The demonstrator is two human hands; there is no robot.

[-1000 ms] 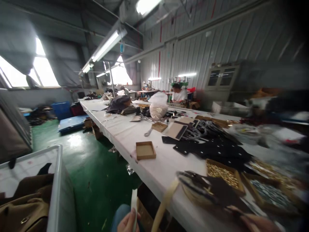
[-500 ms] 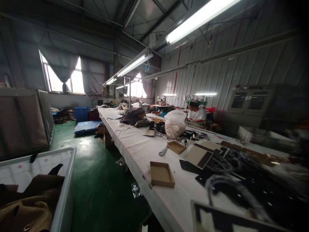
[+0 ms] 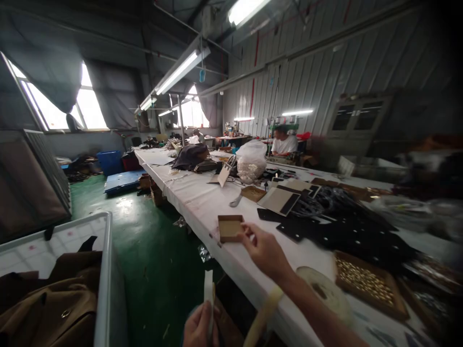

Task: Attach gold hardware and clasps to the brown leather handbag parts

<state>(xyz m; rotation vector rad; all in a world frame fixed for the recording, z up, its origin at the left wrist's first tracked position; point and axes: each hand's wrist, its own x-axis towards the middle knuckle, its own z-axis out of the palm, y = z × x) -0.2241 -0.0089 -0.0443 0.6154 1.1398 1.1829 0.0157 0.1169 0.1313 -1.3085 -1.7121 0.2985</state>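
White strip [image 3: 208, 289] pinched in left grip [image 3: 198, 325]

We have the long counter [image 3: 195, 212] running ahead of us, a small cardboard tray [image 3: 230, 228] at its near edge, a tray of studs [image 3: 367, 284] to the right, and a bin [image 3: 107, 270] left of the counter.

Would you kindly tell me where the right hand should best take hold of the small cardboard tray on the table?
Probably pinch the low wall of the cardboard tray on its right side, coming from the right, where the right hand already is. It lies flat and open-topped, so a thumb inside and fingers outside should hold.
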